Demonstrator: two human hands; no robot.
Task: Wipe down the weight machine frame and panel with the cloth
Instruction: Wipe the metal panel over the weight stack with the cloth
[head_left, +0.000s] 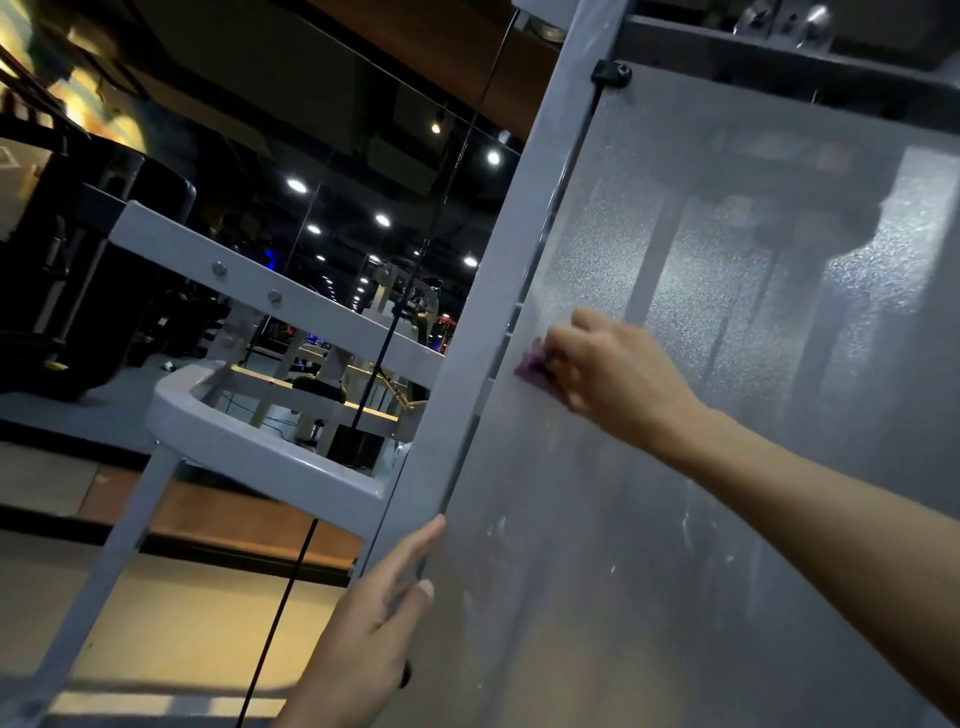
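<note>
1. Left hand (371, 631), at 6 o'clock, nearest cam: fingers straight, resting flat on the grey frame upright (511, 249).
2. Right hand (618, 371), just past centre at 3 o'clock: fingers curled, pressing a purple cloth (530, 366) vs. the frosted panel (753, 322).
3. Cloth sits near panel's left edge, beside the upright.
4. Black cable (395, 317) hangs at 9 o'clock of the upright.

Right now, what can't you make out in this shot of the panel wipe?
- Cloth: head view; the right hand covers most of it, only a purple corner shows.
- Behind the panel: frosted surface blurs it to dim shapes.
- Frame: its top and bottom are cut off by the picture edges.
- Left hand: wrist cut off by the bottom edge.
</note>
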